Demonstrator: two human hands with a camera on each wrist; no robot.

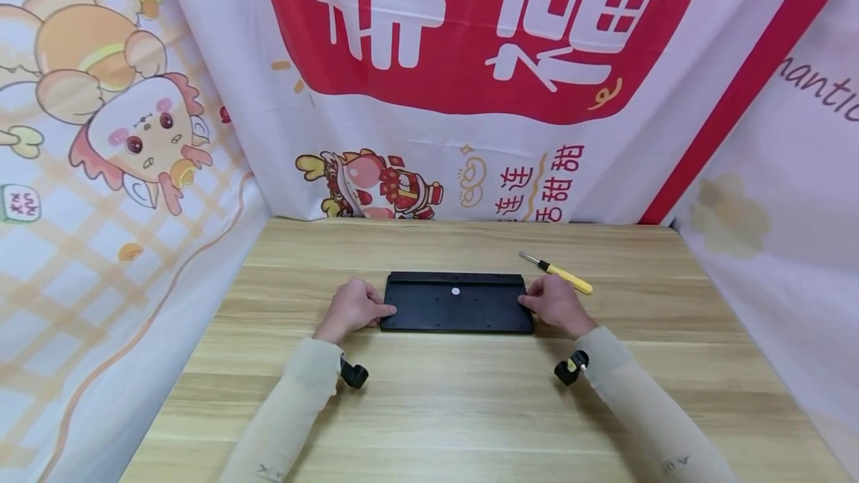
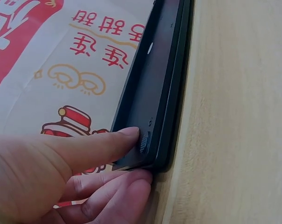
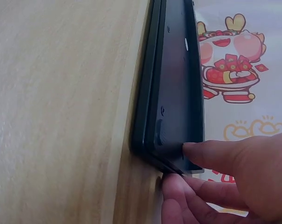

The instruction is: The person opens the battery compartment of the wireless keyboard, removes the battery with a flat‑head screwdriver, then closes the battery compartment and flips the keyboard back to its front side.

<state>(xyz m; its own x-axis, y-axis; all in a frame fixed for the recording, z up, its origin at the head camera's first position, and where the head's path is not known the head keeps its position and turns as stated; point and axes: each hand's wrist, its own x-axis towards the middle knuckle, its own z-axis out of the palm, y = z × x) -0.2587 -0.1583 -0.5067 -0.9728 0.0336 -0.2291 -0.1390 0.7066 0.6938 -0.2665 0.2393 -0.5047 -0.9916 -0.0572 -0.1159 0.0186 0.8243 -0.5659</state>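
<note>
A black keyboard (image 1: 458, 308) shows its flat underside, with small screw holes, a raised bar along the far edge and a white round sticker (image 1: 455, 291). My left hand (image 1: 356, 305) pinches its left end, thumb on the upper face and curled fingers at the edge below. At the opposite end my right hand (image 1: 553, 302) pinches it the same way. Both wrist views show the thumbs near the corners, close to the small rubber feet (image 2: 144, 142). Just beyond my right hand lies a yellow-handled screwdriver (image 1: 569, 279), its metal shaft pointing away to the left.
The wood-grain table (image 1: 456, 401) ends at the back against a printed white and red cloth (image 1: 429, 125). More printed cloth hangs along the left side (image 1: 121, 244) and the right side (image 1: 758, 244). Small black wrist devices (image 1: 353, 373) are worn at both sleeve cuffs.
</note>
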